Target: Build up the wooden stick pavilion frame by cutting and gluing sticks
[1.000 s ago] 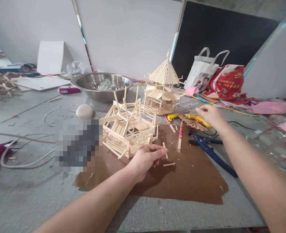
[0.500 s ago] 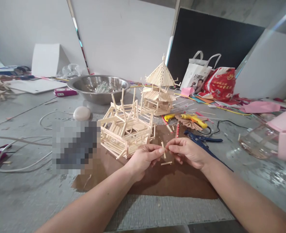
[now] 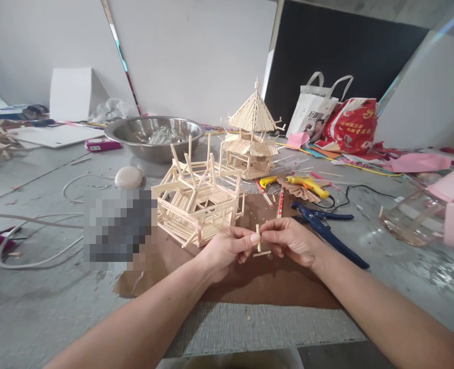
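Note:
My left hand (image 3: 227,252) pinches a short pale wooden stick (image 3: 258,241) between thumb and forefinger, the stick standing nearly upright. Closed fingertips of my right hand (image 3: 290,242) meet the same stick from the other side. Just below it, a second short wooden stick (image 3: 263,253) lies crosswise on brown cardboard (image 3: 245,287); whether the two sticks touch, I cannot tell. Beyond my left hand stands an open frame of wooden sticks (image 3: 199,205) with several posts pointing up. Behind that rises a stick-built pavilion model (image 3: 253,138) with a pointed roof.
Blue cutting pliers (image 3: 327,230) and a yellow glue gun (image 3: 307,187) lie right of the cardboard. A steel basin (image 3: 115,134) stands behind the frame. At far right sits a clear jug (image 3: 407,225) with a pink handle. Grey cable (image 3: 38,261) loops at left.
My right hand has moved slightly left, its fingertips now against the stick. The held stick has turned more upright. The view has shifted slightly.

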`<state>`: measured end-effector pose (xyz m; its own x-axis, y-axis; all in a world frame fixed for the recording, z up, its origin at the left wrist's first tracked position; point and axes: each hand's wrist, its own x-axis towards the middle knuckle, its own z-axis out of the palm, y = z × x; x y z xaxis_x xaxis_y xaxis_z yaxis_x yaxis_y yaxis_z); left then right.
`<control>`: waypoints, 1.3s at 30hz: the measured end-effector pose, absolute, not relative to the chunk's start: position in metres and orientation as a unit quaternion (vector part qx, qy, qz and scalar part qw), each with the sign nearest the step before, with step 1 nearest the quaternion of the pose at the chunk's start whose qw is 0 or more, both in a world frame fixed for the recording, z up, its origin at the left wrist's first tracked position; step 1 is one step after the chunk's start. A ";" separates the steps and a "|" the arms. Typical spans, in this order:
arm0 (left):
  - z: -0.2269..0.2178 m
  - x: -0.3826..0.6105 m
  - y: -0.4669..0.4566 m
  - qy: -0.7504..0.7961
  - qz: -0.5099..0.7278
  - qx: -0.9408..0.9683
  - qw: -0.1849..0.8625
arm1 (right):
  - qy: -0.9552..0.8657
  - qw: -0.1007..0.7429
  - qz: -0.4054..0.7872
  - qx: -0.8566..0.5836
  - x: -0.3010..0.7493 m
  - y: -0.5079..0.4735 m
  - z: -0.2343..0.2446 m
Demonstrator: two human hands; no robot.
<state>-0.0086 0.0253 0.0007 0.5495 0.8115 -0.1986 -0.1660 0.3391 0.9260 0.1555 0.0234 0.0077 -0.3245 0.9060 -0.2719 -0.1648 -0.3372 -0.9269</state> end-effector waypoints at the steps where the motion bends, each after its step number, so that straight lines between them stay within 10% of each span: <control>1: 0.001 -0.009 0.025 0.342 0.329 0.471 0.744 | -0.426 0.388 0.693 -0.433 0.155 0.023 0.008; 39: 0.003 -0.007 0.022 0.370 0.320 0.524 0.697 | -0.469 0.393 0.681 -0.402 0.154 0.018 0.006</control>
<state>-0.0068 0.0224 0.0030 0.5210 0.8343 -0.1805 -0.0594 0.2464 0.9674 0.1536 0.0176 0.0064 -0.3669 0.9129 -0.1787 -0.1582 -0.2505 -0.9551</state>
